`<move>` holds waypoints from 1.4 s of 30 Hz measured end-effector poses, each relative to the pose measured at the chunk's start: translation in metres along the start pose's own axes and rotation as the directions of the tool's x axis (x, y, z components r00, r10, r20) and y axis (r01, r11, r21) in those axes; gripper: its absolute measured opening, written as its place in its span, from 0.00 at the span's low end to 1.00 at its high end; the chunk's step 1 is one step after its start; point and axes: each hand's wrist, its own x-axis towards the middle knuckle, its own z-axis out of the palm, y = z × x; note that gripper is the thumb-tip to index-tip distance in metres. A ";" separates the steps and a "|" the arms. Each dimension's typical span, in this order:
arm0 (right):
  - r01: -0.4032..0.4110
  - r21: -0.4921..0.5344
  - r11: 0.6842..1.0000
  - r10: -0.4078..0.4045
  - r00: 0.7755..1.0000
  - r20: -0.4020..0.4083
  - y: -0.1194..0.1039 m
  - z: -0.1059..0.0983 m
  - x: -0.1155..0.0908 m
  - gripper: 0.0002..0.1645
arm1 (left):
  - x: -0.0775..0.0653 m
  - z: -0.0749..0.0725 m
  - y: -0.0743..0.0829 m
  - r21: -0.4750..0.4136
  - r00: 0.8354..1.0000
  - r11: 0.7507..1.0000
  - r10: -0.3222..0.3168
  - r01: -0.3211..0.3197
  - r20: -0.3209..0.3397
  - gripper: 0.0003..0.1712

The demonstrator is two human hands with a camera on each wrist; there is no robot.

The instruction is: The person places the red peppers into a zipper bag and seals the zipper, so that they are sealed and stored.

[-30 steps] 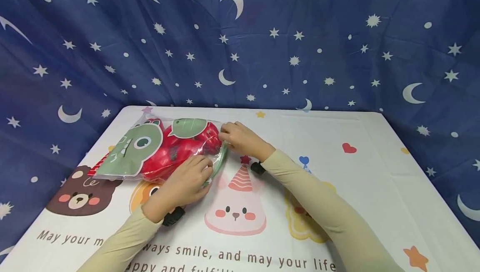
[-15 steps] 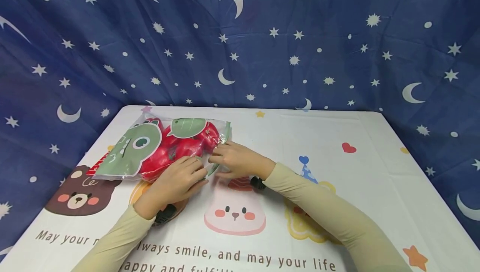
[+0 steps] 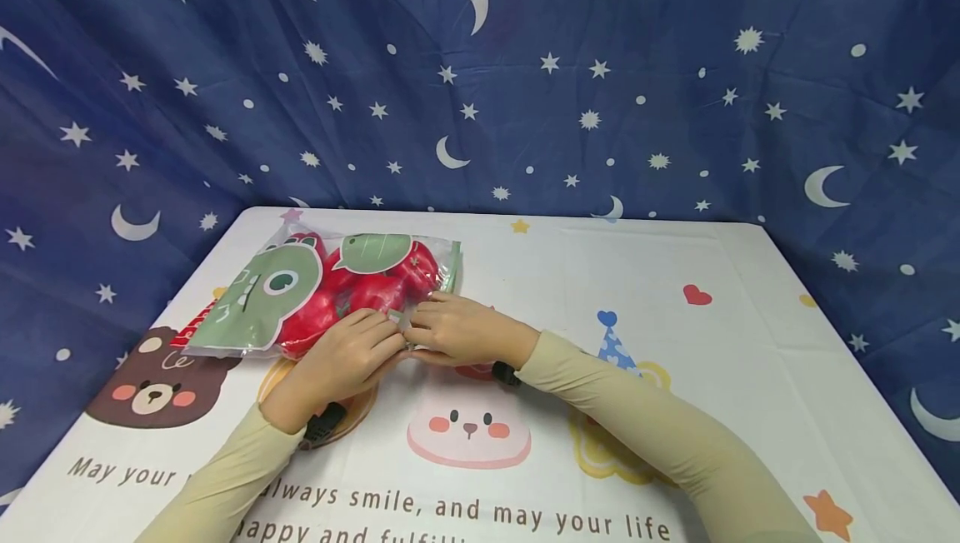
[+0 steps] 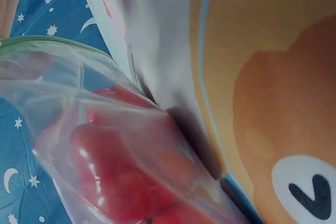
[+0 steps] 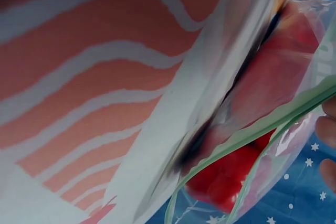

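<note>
A clear zip bag [image 3: 255, 318] printed with a green cartoon creature lies on the table at the left in the head view. Inside it are several red bell peppers [image 3: 377, 293]. My left hand [image 3: 348, 351] pinches the near corner of the bag's mouth, its fingertips partly hidden. Right beside it, my right hand [image 3: 465, 331] grips the same green-edged mouth, fingers curled and almost meeting the left ones. In the right wrist view the green zip strips [image 5: 252, 124] stand apart along part of the mouth, with fingers [image 5: 328, 129] at the right edge.
The table [image 3: 600, 268] has a white cloth printed with cartoon animals and lettering. Behind it hangs a blue curtain [image 3: 525, 143] with moons and stars. A dark wrist camera [image 3: 324, 425] sits under the left wrist.
My right hand has slid from the far corner of the bag's mouth down to the near corner, beside the left. My left hand has shifted slightly left. The bag's far corner is now uncovered.
</note>
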 end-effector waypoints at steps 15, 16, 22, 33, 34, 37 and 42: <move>0.076 -0.075 0.994 -0.085 0.988 -0.126 0.009 0.011 -0.001 0.07 | -0.001 0.003 0.001 0.071 0.996 0.995 0.074 -0.070 -0.054 0.21; 0.072 -0.076 0.995 -0.081 0.989 -0.123 0.011 0.011 -0.003 0.06 | 0.000 0.003 0.002 0.073 0.996 0.995 0.075 -0.071 -0.056 0.21; 0.039 -0.063 0.997 -0.045 0.994 -0.103 0.023 0.016 -0.010 0.06 | 0.002 0.004 0.004 0.070 0.993 0.995 0.080 -0.074 -0.082 0.20; -0.052 -0.080 0.995 0.050 0.998 -0.028 0.046 0.020 -0.023 0.07 | 0.006 0.004 0.007 0.046 0.992 0.997 0.074 -0.070 -0.104 0.23; -0.053 -0.080 0.995 0.051 0.998 -0.021 0.046 0.020 -0.023 0.07 | 0.007 0.004 0.007 0.045 0.992 0.997 0.067 -0.062 -0.104 0.23; -0.045 -0.096 0.994 0.044 0.999 -0.012 0.047 0.020 -0.024 0.08 | 0.009 0.004 0.007 0.053 0.997 0.998 0.021 -0.017 -0.072 0.19; -0.040 -0.111 0.993 0.039 0.999 -0.017 0.046 0.018 -0.021 0.06 | 0.014 0.005 0.007 0.083 0.998 0.996 -0.045 0.042 0.038 0.14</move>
